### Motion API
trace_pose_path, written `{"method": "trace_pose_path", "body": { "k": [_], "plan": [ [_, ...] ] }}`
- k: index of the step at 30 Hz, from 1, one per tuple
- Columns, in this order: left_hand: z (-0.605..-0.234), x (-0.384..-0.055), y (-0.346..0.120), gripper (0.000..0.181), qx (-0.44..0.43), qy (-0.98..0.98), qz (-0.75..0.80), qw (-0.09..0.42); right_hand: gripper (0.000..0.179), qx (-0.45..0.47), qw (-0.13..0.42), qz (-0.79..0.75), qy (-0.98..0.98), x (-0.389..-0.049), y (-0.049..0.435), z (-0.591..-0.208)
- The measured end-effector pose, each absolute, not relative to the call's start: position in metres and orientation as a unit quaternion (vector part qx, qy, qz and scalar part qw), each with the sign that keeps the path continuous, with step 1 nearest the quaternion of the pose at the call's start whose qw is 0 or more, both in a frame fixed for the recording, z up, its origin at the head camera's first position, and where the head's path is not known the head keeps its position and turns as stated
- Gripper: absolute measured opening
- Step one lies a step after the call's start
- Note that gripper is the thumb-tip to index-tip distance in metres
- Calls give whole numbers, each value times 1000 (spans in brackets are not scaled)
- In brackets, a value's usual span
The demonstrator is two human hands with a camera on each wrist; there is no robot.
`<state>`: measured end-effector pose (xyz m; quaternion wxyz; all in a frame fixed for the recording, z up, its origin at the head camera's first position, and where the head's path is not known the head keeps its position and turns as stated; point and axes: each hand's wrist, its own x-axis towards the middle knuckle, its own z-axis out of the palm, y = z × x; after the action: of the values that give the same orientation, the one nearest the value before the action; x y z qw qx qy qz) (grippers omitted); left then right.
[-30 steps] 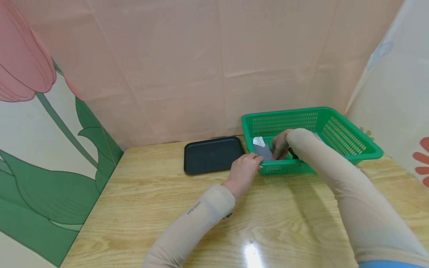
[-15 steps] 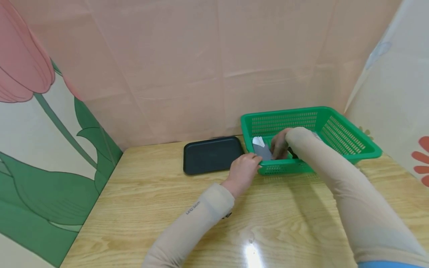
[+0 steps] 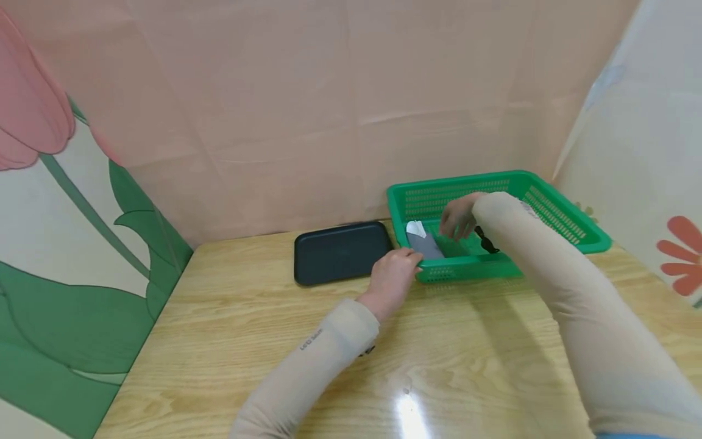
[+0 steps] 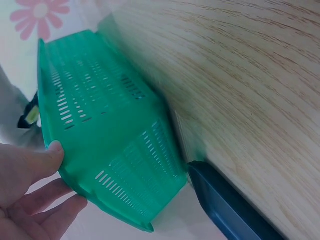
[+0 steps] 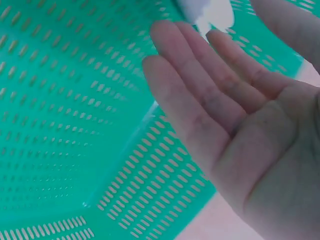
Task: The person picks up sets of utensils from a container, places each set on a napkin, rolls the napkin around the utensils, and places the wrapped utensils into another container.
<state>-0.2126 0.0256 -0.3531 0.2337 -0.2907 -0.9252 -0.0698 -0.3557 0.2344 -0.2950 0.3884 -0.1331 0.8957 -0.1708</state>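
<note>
A green plastic basket (image 3: 471,266) with slotted walls stands at the back right of the table. My left hand (image 3: 392,277) grips its near left corner; in the left wrist view the thumb and fingers of the left hand (image 4: 40,190) pinch the rim. Inside, at the left end, lies a flat grey item (image 3: 426,245) with a white end, its kind unclear. My right hand (image 3: 459,216) hovers in the basket just right of that item. Seen from the right wrist, the fingers of the right hand (image 5: 235,110) are extended and hold nothing; the white end (image 5: 220,14) shows beyond them.
A black rectangular tray (image 3: 341,253) lies on the wooden table (image 3: 247,317), close to the basket's left side. A pinkish sheet (image 3: 274,122) hangs behind the table. Flower-printed panels stand at the left and right.
My right hand has lifted slightly away from the grey item, baring more of the basket's floor. My left hand stays on the rim. The head view has shifted a little.
</note>
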Motion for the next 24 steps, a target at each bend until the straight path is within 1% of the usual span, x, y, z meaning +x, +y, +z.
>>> {"method": "trace_pose_path", "body": {
  "k": [3,7,13,17,20,24],
  "plan": [
    [-353,-213,25,20,-293,-926,-74,226,50,-139,365,-191,900,-359,238,-288],
    [-352,-213,25,20,-301,-924,-78,224,49,-160,336,-198,907,-354,239,-272],
    [-356,-213,28,20,-296,-923,-84,231,49,-184,294,-191,918,-331,239,-253],
    [-357,-212,25,21,-282,-928,-105,221,45,-205,236,-174,934,-314,234,-245],
    [-356,-212,21,32,-283,-933,-138,171,43,-220,177,-178,943,-296,228,-242],
    [-356,-209,11,60,-295,-935,-188,52,42,-226,127,-225,939,-268,223,-246]
  ]
}}
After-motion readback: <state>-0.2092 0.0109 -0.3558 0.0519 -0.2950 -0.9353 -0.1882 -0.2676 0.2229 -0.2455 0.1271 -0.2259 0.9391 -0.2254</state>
